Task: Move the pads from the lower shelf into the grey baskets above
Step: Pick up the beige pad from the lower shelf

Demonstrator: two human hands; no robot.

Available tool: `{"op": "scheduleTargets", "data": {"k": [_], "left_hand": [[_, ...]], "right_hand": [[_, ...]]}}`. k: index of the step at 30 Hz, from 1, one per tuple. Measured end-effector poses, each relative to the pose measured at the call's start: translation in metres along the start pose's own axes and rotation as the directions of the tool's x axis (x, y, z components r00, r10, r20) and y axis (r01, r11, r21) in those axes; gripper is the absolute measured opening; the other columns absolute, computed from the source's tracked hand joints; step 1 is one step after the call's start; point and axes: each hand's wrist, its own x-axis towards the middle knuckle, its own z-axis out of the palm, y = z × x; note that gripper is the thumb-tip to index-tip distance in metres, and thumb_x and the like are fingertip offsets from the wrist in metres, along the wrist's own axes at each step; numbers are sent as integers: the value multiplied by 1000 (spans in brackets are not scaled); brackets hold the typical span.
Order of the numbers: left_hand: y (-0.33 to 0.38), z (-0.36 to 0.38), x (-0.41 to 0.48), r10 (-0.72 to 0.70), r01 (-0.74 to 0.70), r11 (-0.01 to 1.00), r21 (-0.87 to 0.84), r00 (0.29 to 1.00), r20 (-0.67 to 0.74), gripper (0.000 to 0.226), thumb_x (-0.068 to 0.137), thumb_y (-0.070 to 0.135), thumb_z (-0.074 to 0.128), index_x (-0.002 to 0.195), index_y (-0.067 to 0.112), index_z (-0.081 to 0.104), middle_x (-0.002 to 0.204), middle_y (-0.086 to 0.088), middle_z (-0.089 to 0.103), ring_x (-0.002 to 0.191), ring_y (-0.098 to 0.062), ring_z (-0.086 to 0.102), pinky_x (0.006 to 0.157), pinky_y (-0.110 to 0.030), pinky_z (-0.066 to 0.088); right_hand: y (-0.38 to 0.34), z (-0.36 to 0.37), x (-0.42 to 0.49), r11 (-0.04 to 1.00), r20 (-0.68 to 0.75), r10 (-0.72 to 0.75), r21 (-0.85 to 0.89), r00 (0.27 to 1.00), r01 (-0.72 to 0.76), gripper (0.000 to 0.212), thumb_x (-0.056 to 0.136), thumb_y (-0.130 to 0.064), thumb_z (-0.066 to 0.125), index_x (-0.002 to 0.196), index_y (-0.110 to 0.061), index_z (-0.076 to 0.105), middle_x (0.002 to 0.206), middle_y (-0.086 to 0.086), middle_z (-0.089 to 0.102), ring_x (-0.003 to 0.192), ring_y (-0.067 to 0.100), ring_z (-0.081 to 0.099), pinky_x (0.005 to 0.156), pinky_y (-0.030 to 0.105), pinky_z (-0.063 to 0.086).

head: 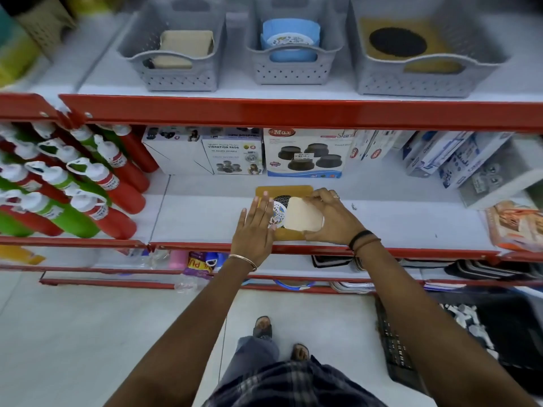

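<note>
A small stack of pads lies on the lower shelf [396,218]: a cream square pad [304,215] on top, a round patterned pad [279,211] under it, and a mustard pad [283,190] at the bottom. My right hand [330,220] grips the cream pad by its right edge. My left hand [254,230] lies flat on the stack's left side, fingers apart. On the shelf above stand three grey baskets: the left one [176,77] holds cream pads, the middle one [291,71] blue round pads, the right one [426,80] a mustard pad with a black disc.
Boxes of vibration pads [304,152] line the back of the lower shelf. Red and green bottles [73,186] hang at the left. More boxes [458,160] and a packet [514,227] sit at the right. A red shelf rail [293,113] overhangs the stack.
</note>
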Motion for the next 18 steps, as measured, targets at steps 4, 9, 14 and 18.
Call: {"op": "scheduleTargets", "data": {"k": [4, 9, 14, 18], "left_hand": [[5, -48, -14, -4, -1, 1000, -27, 986, -164, 60, 97, 32, 25, 150, 19, 1, 157, 5, -9, 145, -11, -8, 118, -39, 0], [15, -121, -22, -32, 37, 999, 7, 944, -327, 62, 95, 37, 23, 150, 18, -1, 156, 4, -11, 144, -11, -11, 116, -40, -2], [2, -198, -9, -7, 39, 997, 67, 902, -432, 62, 94, 41, 19, 150, 18, 4, 160, 1, -3, 146, -12, -7, 118, -46, 0], [-28, -250, 14, 7, 43, 995, 88, 866, -499, 62, 94, 43, 17, 150, 20, 4, 161, 0, -2, 147, -16, -5, 118, -46, 1]], "right_hand": [[-43, -41, -18, 986, -53, -163, -30, 985, 161, 92, 52, -60, 57, 130, -13, 47, 125, 3, 45, 113, 16, 37, 103, 34, 37], [-98, -91, -32, 951, -48, -301, -94, 953, 295, 83, 53, -57, 65, 127, -20, 51, 113, -10, 43, 110, 14, 42, 95, 39, 44], [-153, -133, -19, 893, -134, -444, -153, 886, 424, 85, 52, -58, 61, 126, -17, 53, 117, -2, 48, 106, 11, 42, 91, 29, 41], [-196, -160, 22, 862, -188, -498, -214, 847, 459, 85, 53, -59, 58, 127, -18, 52, 121, 3, 48, 110, 15, 42, 93, 29, 37]]}}
